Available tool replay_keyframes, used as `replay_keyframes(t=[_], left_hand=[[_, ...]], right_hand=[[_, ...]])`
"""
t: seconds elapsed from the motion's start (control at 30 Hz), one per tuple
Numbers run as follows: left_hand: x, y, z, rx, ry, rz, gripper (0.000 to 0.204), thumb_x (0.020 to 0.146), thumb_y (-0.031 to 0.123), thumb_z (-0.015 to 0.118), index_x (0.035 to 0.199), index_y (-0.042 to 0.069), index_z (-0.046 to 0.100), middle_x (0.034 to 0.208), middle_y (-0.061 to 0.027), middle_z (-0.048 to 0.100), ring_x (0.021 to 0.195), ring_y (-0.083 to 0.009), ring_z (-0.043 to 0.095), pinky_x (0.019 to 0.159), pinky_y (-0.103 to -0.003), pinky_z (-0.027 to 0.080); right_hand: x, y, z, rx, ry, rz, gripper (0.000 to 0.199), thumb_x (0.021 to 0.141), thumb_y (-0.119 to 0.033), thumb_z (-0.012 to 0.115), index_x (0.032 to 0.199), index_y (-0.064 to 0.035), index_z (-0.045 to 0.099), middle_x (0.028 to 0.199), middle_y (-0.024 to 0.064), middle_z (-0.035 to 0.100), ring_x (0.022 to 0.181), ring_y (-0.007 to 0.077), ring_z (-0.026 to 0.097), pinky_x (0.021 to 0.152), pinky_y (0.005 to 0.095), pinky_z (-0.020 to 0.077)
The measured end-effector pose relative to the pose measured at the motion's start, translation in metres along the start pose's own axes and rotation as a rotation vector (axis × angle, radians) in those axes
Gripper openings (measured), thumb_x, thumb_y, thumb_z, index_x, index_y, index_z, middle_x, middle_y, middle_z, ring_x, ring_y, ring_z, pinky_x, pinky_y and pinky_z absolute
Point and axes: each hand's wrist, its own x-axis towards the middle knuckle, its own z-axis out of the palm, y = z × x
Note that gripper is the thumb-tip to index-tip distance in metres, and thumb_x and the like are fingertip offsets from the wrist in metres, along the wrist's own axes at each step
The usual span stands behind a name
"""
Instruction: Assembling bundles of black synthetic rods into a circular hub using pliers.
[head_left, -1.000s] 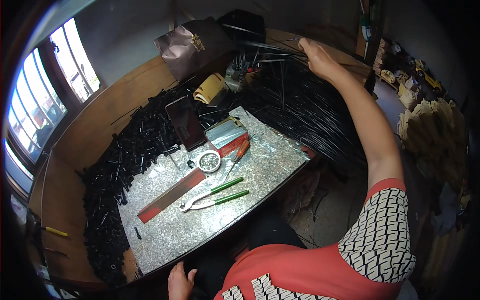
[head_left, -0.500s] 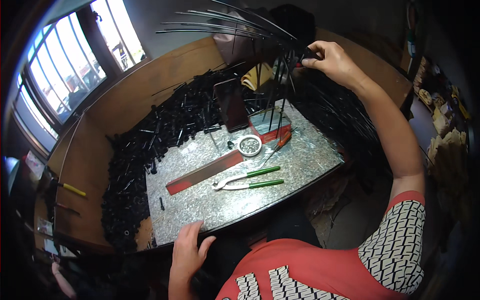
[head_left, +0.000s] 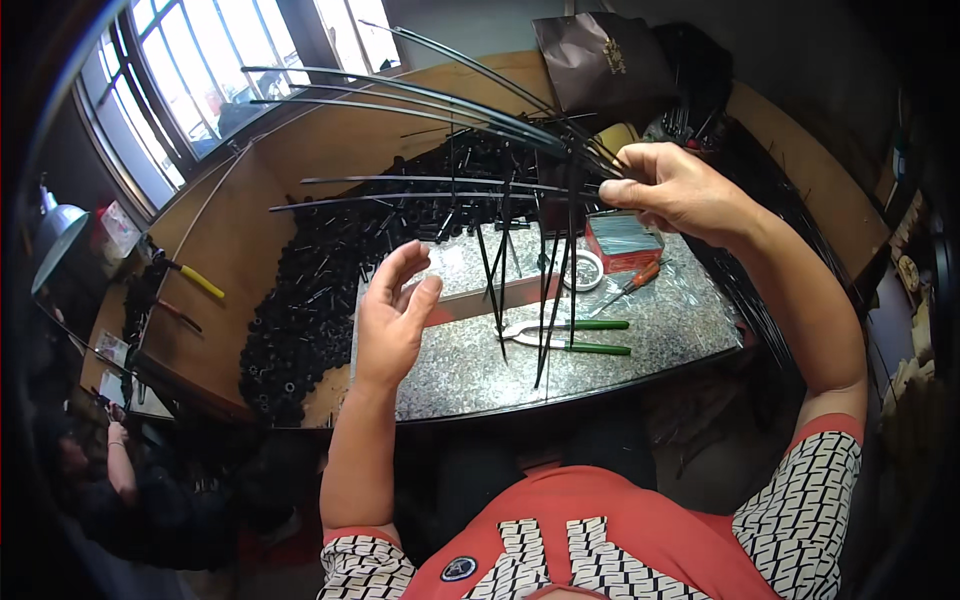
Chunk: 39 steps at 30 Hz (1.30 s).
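A bundle of thin black jointed rods, like umbrella ribs, is pinched in my right hand above the far right of the worktop. Its long rods fan out to the left, and shorter pieces hang down over the table. My left hand is raised at the worktop's left side, fingers loosely curved and thumb apart, holding nothing. Green-handled pincers lie on the speckled stone worktop, partly crossed by the hanging rods. Behind them are a long red-brown bar and a small white bowl.
A screwdriver with an orange handle lies beside a red box. Small black parts heap up left and behind, inside a wooden surround. More black rods lie at right. Another person's arm shows at lower left.
My left hand has risen from the worktop's near edge. My right hand has come nearer and lower with the rods, which now spread across the table. The view has shifted.
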Motion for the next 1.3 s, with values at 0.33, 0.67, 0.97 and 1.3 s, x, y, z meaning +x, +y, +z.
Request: replay_keyframes(t=[0.33,0.67,0.97,1.3], left_hand=[[0.009,0.016,0.03,-0.275,-0.072,0.047,0.079,0.084,0.032,0.072,0.139,-0.002,0.026,0.133,-0.0173,0.045,0.123,-0.0209,0.043,0.102,-0.031,0.036],[0.002,0.012,0.028,-0.343,-0.165,0.037,0.088,0.083,0.061,0.055,0.137,-0.003,0.029,0.127,-0.0168,0.049,0.123,-0.0232,0.045,0.102,-0.036,0.037],[0.004,0.028,0.022,-0.815,-0.234,0.237,0.112,0.066,0.085,0.041,0.143,0.005,0.025,0.135,-0.0236,0.042,0.124,-0.0339,0.044,0.103,-0.046,0.037],[-0.009,0.014,0.029,-0.417,-0.01,0.169,0.112,0.078,0.046,0.07,0.146,0.003,-0.007,0.151,-0.022,0.016,0.141,-0.0333,0.015,0.115,-0.044,0.011]], right_hand=[[0.007,-0.005,0.024,0.051,-0.132,-0.008,0.027,0.088,-0.029,0.066,0.08,-0.0067,0.054,0.065,-0.0053,0.047,0.057,0.0029,0.041,0.051,0.0207,0.0339],[0.015,0.008,0.034,0.019,-0.112,-0.007,0.035,0.097,-0.035,0.05,0.079,-0.0053,0.052,0.065,-0.0033,0.044,0.055,0.0055,0.042,0.05,0.0222,0.0386],[0.017,0.007,0.039,-0.012,-0.147,0.107,0.033,0.098,-0.034,0.048,0.079,-0.0078,0.048,0.069,-0.0039,0.044,0.057,0.004,0.041,0.048,0.0212,0.0377],[0.017,0.005,0.043,-0.072,-0.161,-0.028,0.043,0.075,-0.031,0.078,0.094,-0.0028,0.052,0.074,-0.0007,0.05,0.066,0.0066,0.046,0.057,0.0233,0.0409]])
